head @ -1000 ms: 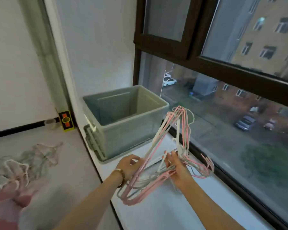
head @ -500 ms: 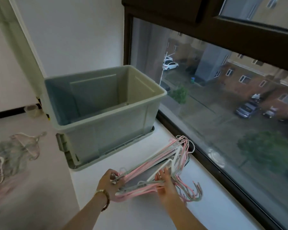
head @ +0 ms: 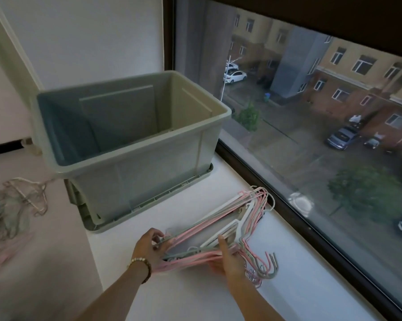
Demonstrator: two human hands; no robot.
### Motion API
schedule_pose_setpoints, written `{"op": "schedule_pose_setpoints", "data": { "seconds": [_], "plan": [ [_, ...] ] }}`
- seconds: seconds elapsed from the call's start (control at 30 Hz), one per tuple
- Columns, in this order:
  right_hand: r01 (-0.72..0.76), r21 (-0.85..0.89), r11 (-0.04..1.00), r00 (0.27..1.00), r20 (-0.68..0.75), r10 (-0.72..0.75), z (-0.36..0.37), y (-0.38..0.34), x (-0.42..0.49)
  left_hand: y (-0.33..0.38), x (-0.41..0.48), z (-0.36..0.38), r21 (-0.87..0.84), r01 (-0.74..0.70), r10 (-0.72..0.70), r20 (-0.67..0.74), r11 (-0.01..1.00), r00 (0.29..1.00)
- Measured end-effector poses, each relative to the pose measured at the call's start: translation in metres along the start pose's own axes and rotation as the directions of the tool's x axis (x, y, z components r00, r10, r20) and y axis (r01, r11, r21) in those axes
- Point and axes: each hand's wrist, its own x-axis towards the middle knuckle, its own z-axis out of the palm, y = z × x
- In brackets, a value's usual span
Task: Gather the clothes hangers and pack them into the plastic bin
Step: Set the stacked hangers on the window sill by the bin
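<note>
Hangers (head: pixel 229 228), perhaps aloft, between left hand (head: pixel 149 247), right hand (head: pixel 229 259)

Soft, overcast daylight comes through the window (head: pixel 311 126) on the right, leaving the room dim and cool-toned. The bin's (head: pixel 135 179) left inner wall sits in shade, and shadows on the sill (head: pixel 190 295) are faint. Wide-angle distortion bends the wall edges. The pile (head: pixel 7 218) at the left edge is blurred and smeared.

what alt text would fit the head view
The left hand and right hand grip a bundle of pink, green and white hangers over a white sill, in front of an open green bin. A window at right overlooks a street with parked cars.
</note>
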Motion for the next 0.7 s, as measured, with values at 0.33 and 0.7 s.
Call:
{"op": "schedule_pose_setpoints", "data": {
  "seconds": [0.33,0.7],
  "plan": [
    [0.029,-0.321,0.947,0.999,0.048,-0.014,-0.009,0.008,-0.021,-0.014,-0.021,-0.011,-0.008,-0.024,0.024,0.006,1.0,1.0],
    [0.165,-0.439,0.883,0.981,0.167,-0.1,-0.003,0.018,-0.079,-0.037,-0.075,-0.062,-0.042,0.034,-0.034,-0.001,0.999,0.999]
  ]
}}
